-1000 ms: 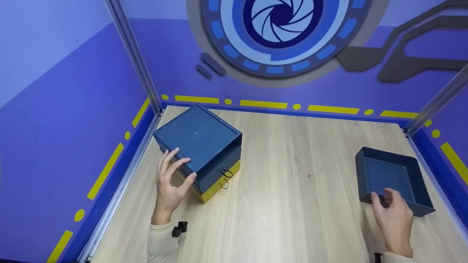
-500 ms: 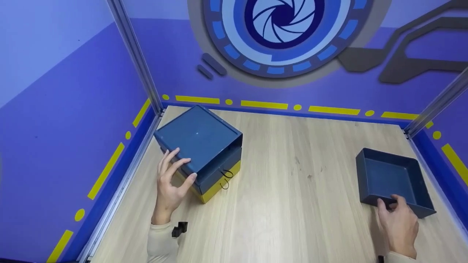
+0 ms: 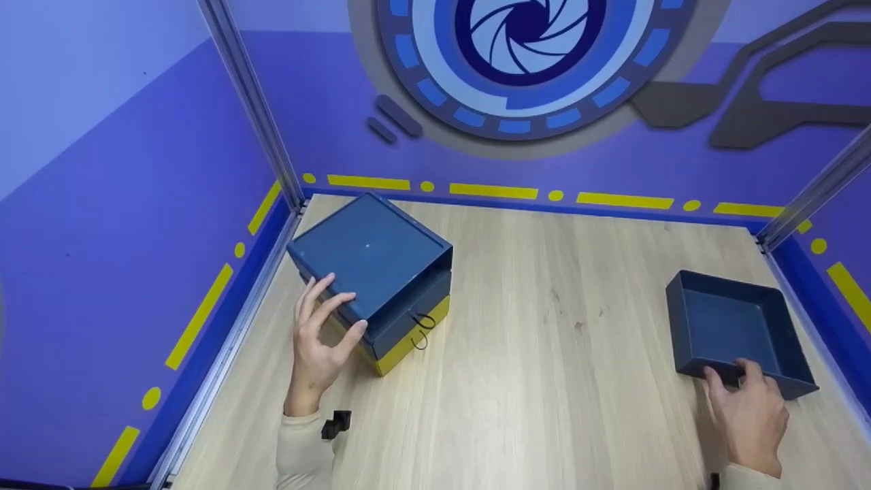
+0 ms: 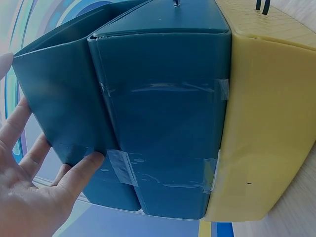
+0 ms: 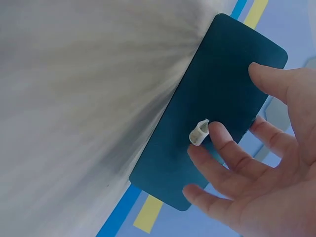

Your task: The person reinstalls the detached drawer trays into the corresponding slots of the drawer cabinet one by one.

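Observation:
On the left stands a stack of small drawer boxes: a dark blue drawer case (image 3: pixel 371 248) on top with an empty front opening, a dark blue box (image 4: pixel 163 118) in the middle and a yellow box (image 4: pixel 266 118) at the bottom. My left hand (image 3: pixel 318 347) rests spread fingers on the top case's side and edge. At the right lies an empty dark blue drawer (image 3: pixel 735 320). My right hand (image 3: pixel 752 412) holds its near wall, one finger hooked over the rim and the thumb on the outer face. A small white looped tab (image 5: pixel 199 133) sits at its fingertips.
Black loop pulls (image 3: pixel 423 321) stick out from the fronts of the two lower boxes. A wooden tabletop (image 3: pixel 510 340) spans between the stack and the drawer. Blue printed panels (image 3: pixel 326 102) with metal posts (image 3: pixel 252 102) enclose the back and sides.
My right hand has slid a little to the right along the drawer's near wall. The left hand and the stack have stayed in place.

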The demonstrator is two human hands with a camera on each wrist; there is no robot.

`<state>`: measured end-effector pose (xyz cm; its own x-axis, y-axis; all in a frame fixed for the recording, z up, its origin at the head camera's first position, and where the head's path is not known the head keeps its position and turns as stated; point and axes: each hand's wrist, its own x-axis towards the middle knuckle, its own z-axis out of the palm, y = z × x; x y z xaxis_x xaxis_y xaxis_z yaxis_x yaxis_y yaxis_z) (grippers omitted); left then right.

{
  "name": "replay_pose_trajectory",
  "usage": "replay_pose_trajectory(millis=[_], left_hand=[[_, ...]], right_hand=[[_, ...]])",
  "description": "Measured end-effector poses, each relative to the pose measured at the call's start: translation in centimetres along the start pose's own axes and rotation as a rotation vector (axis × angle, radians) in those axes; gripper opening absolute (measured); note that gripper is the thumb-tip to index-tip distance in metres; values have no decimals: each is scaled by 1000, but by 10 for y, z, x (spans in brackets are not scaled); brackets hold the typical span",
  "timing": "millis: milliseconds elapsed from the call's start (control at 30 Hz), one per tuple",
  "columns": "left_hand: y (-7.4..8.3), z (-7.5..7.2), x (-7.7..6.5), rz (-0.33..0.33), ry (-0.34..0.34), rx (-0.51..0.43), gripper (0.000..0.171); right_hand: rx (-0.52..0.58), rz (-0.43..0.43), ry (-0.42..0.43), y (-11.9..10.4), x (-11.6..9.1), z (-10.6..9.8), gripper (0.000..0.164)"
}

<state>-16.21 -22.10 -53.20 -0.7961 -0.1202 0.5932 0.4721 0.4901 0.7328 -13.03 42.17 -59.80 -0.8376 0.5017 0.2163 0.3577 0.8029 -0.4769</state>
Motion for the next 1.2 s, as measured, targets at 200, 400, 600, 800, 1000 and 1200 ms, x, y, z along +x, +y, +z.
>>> replay_pose_trajectory(millis=[200, 400, 600, 800, 1000, 1200], left_hand=[[-1, 0, 2, 10, 7, -2, 42], [-1, 1, -1, 1, 9, -6, 42], [-1, 1, -3, -5, 8, -4, 42], [-2, 1, -2, -18, 6, -1, 42], [-2, 2, -2, -15, 4, 1, 41], [-1, 1, -1, -9, 7, 7, 41]], right_hand=[[10, 6, -21, 0, 0, 0, 55], [10, 12, -24, 1, -2, 1, 54], [21, 7, -14, -2, -6, 1, 53], [24, -4, -20, -13, -9, -1, 54], [13, -4, -40, -27, -13, -7, 54], [8, -1, -54, -39, -18, -17, 55]])
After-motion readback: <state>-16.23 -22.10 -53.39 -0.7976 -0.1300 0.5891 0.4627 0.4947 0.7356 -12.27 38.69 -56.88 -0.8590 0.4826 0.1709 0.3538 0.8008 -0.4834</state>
